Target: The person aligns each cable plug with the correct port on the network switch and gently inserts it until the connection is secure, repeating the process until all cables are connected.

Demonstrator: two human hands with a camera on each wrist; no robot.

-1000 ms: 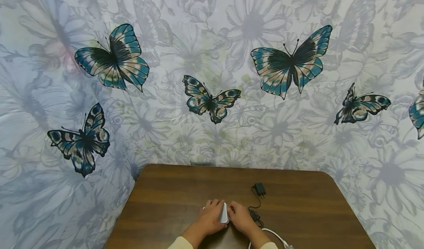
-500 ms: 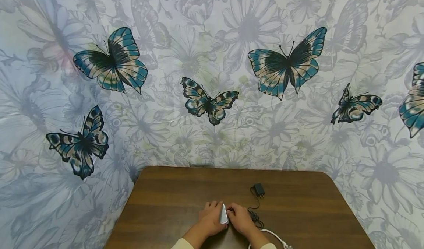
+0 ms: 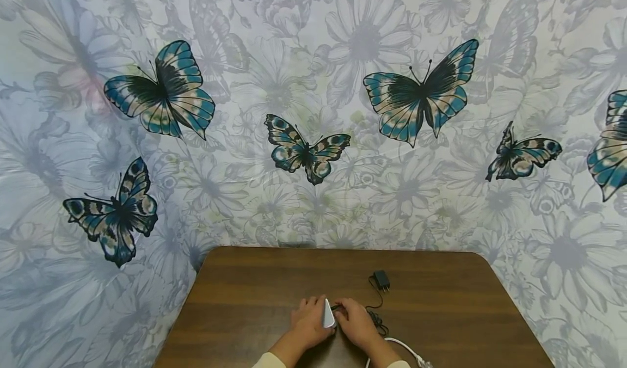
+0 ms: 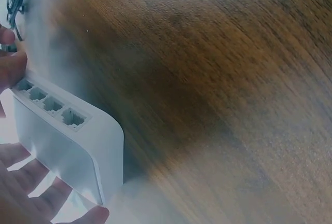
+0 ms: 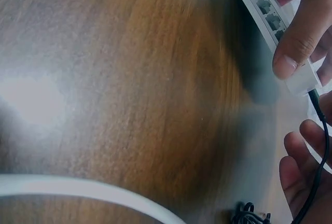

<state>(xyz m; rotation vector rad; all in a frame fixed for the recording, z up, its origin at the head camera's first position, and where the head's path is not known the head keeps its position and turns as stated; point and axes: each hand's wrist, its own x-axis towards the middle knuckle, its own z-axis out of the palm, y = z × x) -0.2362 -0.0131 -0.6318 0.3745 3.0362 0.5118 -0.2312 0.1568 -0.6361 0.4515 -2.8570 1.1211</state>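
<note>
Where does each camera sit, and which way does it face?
Head: worn on the head, facing forward and down at the butterfly wall and wooden table; left hand, right hand, forearms and cream cuffs show.
Left wrist: on that wrist, facing the ports of the white box; the left hand shows.
Right wrist: on that wrist, facing the wooden table, white box and black cable; parts of both hands show.
Shared: both wrist views catch the ports and left hand.
</note>
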